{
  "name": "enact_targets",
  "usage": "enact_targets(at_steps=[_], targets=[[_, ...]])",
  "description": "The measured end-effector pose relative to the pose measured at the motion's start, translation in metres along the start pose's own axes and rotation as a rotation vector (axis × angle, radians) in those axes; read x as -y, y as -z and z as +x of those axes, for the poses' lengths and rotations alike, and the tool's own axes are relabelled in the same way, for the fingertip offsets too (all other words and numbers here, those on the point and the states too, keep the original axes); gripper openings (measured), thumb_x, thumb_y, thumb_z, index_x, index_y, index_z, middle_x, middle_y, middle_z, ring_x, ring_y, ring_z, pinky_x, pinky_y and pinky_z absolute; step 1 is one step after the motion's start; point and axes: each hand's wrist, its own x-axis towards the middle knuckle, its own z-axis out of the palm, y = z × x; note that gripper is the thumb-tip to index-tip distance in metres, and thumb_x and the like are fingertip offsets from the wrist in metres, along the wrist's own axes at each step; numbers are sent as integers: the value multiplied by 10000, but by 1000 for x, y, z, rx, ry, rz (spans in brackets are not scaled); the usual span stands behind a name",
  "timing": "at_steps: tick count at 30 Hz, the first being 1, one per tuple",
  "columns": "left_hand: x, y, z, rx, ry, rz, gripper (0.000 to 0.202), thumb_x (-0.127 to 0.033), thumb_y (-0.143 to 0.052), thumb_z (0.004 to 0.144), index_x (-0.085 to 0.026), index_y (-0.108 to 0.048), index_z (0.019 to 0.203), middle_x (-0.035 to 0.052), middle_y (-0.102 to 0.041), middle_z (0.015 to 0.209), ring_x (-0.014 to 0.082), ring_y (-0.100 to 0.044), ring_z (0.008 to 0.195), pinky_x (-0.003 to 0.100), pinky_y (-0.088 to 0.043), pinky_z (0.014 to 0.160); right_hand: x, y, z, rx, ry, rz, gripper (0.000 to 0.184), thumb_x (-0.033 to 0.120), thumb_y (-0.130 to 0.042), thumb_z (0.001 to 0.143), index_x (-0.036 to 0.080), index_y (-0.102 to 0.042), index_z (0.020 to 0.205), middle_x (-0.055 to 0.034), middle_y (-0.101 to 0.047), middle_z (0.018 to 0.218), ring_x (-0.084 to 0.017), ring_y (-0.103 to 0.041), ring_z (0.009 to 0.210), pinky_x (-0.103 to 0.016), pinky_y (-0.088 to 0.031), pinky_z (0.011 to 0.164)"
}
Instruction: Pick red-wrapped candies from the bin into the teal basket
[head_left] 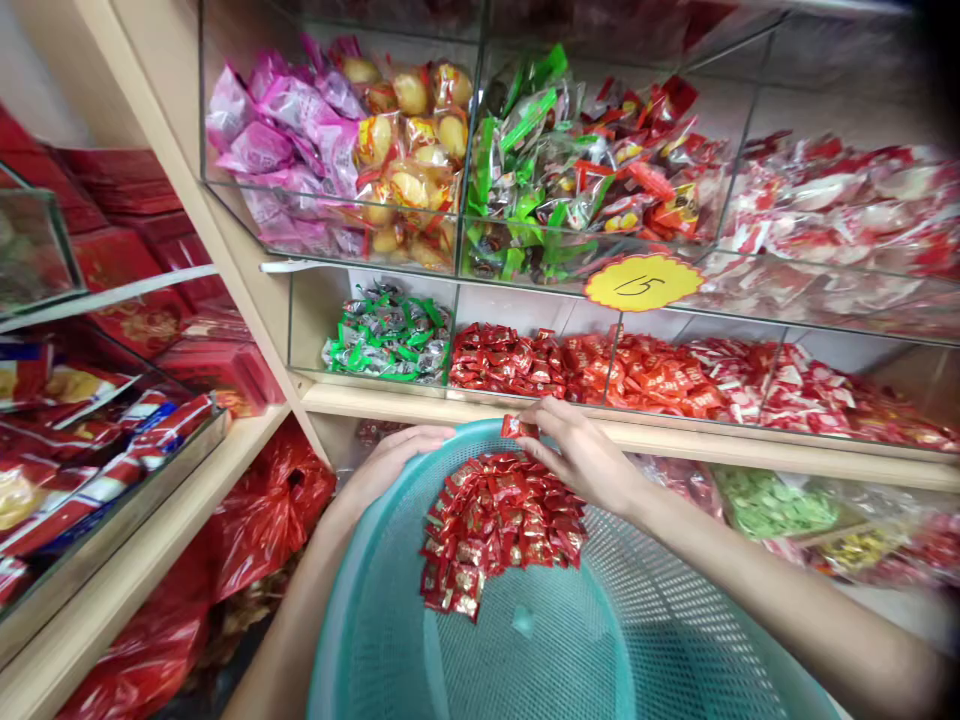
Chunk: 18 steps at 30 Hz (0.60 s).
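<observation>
A teal mesh basket (615,640) fills the lower middle of the head view, tilted toward the shelf. A pile of small red wrapped candies (499,530) lies on its far inner side. My left hand (394,462) grips the basket's far left rim. My right hand (581,450) hovers over the far rim and pinches one red candy (516,427) between thumb and fingers. Just beyond the basket, a clear shelf bin holds more red candies (517,362).
Wooden shelf (675,432) with clear bins: green candies (390,335), pink and yellow packs above, a yellow price tag (643,283) marked 15. Red bags (262,510) sit low at left. A glass case of red packets stands at far left.
</observation>
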Motion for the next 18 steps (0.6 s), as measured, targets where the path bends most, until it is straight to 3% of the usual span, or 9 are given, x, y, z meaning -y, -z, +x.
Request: enact_targets(at_steps=[7,12,18], targets=[[4,1,2,-1,-2,-63,236,-277,-678,653,-227,-747,873,16,-730,1044,217,-596,1047,314,-399,925,11,-11,-4,98,89,-63,326,327,-387,943,158,-610,1112,-110,-575,989,-217,-534,918,-386,-454,808],[4,2,1,5,-2,-52,247,-275,-666,666,-218,-743,894,19,-734,1025,208,-612,1003,308,-408,899,12,-13,-6,182,162,-130,331,317,-389,946,172,-612,1143,-91,-580,923,-197,-534,851,-347,-449,737],[3,0,0,2,-13,-37,255,-276,-656,671,-209,-738,904,16,-738,1003,207,-613,980,299,-413,865,19,-28,-11,259,241,-221,305,274,-402,949,209,-583,1186,-64,-594,978,-179,-527,877,-327,-432,745]])
